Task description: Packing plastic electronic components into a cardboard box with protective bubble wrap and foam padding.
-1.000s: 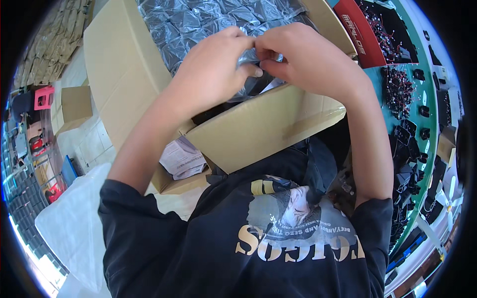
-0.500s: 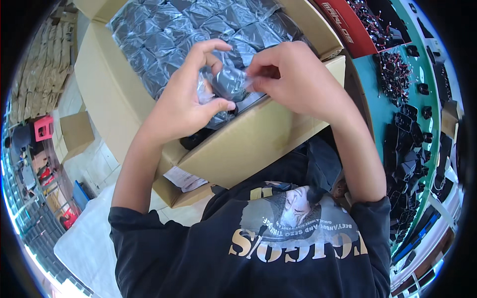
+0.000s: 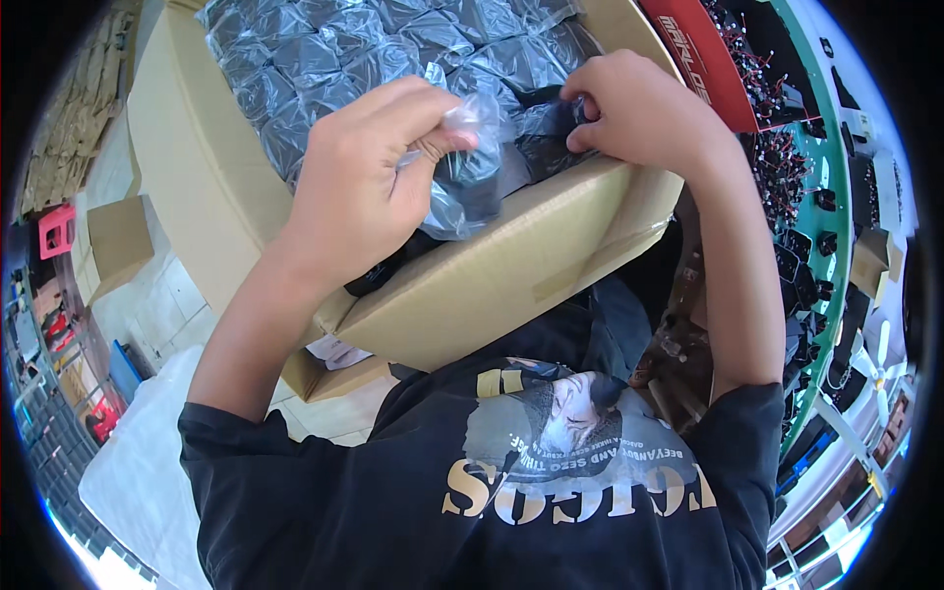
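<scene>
My left hand (image 3: 369, 167) pinches the gathered top of a clear plastic bag (image 3: 482, 123) between thumb and fingers. A dark, blocky part shows through that bag, hanging just inside the near wall of a large cardboard box (image 3: 511, 261). Its exact kind is blurred by the plastic. At the box's near right corner, my right hand (image 3: 639, 113) has its fingers and thumb curled onto a dark bagged part (image 3: 551, 133). Beyond both hands, several bagged dark parts (image 3: 324, 64) lie packed in rows in the box.
On the right, a green-topped table (image 3: 836, 162) carries a red box (image 3: 693, 59), heaps of small wired parts (image 3: 777, 172) and black housings. Left of the box, a small opened carton (image 3: 120, 246) sits on the tiled floor near a pink stool (image 3: 56, 231). White sheeting (image 3: 143, 462) lies lower left.
My right hand has left the bagged part and moved right to another in the corner. My left hand has turned from cupping the part to pinching its bag's top. The view has shifted slightly.
</scene>
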{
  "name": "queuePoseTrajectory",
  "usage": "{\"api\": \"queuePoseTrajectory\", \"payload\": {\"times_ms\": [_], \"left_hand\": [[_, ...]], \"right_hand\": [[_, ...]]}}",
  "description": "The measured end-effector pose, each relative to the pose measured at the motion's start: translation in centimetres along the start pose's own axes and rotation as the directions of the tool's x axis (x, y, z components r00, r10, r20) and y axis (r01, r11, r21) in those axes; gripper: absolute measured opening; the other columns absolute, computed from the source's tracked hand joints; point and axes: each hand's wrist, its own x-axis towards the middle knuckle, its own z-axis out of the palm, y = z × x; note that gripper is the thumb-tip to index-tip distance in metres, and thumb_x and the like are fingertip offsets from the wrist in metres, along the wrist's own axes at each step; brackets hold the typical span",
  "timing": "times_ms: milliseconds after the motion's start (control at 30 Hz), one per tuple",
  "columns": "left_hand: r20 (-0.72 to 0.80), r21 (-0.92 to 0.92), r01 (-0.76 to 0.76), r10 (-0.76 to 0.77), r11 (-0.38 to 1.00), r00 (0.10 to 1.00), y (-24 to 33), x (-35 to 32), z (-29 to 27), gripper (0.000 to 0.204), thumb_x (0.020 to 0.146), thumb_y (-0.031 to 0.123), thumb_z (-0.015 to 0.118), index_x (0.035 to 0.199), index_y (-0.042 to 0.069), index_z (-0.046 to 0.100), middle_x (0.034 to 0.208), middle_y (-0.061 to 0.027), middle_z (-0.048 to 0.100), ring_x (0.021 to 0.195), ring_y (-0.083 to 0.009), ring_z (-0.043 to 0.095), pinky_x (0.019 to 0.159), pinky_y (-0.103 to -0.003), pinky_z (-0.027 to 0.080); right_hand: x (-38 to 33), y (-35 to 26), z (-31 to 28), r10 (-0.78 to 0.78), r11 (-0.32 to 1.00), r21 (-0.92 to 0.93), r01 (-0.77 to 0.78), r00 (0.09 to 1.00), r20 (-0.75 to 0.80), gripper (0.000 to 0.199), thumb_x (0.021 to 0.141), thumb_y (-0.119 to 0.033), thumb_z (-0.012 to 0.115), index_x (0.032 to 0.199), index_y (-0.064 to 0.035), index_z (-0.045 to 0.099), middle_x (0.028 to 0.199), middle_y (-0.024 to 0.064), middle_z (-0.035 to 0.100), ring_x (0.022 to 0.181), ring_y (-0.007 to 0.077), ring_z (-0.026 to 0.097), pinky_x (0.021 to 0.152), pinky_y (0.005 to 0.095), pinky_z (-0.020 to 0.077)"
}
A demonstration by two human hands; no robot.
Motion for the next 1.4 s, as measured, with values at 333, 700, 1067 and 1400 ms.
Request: {"api": "queuePoseTrajectory", "payload": {"times_ms": [333,700,1067,1400], "left_hand": [[-0.022,0.185,0.205,-0.204,0.961,0.979,1.1,0.6,0.0,0.009,0.087,-0.001,0.066,0.094,0.003,0.067,0.077,-0.006,0.065,0.057,-0.0198,0.047,0.058,-0.032,0.042],[0.018,0.134,0.347,-0.353,0.928,0.936,0.6,0.6,-0.2,0.009,0.089,0.007,0.068,0.094,0.001,0.069,0.077,-0.0063,0.066,0.059,-0.0198,0.048,0.06,-0.033,0.042],[0.079,0.22,0.325,-0.349,0.92,0.934,-1.0,-0.4,-1.3,0.011,0.092,0.011,0.066,0.099,0.001,0.069,0.092,-0.002,0.067,0.077,-0.0136,0.055,0.072,-0.025,0.044],[0.014,-0.202,0.273,-0.276,0.94,0.961,-2.1,0.2,-0.7,0.013,0.092,0.002,0.058,0.099,0.0,0.069,0.095,-0.0077,0.067,0.082,-0.0137,0.06,0.074,-0.026,0.046]], "right_hand": [[1.3,2.0,0.9,-0.164,0.986,0.04,0.16,0.979,0.117,0.032,0.076,-0.009,0.082,0.107,-0.0063,0.077,0.097,0.009,0.072,0.088,0.0284,0.067,0.089,0.0323,0.0551],[1.5,-1.5,1.0,-0.209,0.972,-0.073,0.224,0.963,0.171,0.018,0.079,-0.006,0.078,0.097,-0.0038,0.075,0.093,0.0089,0.067,0.09,0.0272,0.062,0.089,0.035,0.0526],[1.5,1.8,0.4,-0.466,0.862,0.139,0.488,0.869,-0.164,0.017,0.088,-0.009,0.069,0.102,-0.0041,0.077,0.094,0.0105,0.066,0.086,0.0257,0.062,0.09,0.0343,0.0532],[-1.2,1.7,1.0,-0.062,0.174,0.98,0.099,0.994,-0.089,0.011,0.101,-0.004,0.048,0.1,-0.0013,0.059,0.095,0.0039,0.064,0.085,0.0119,0.057,0.077,0.0247,0.0463]]}}
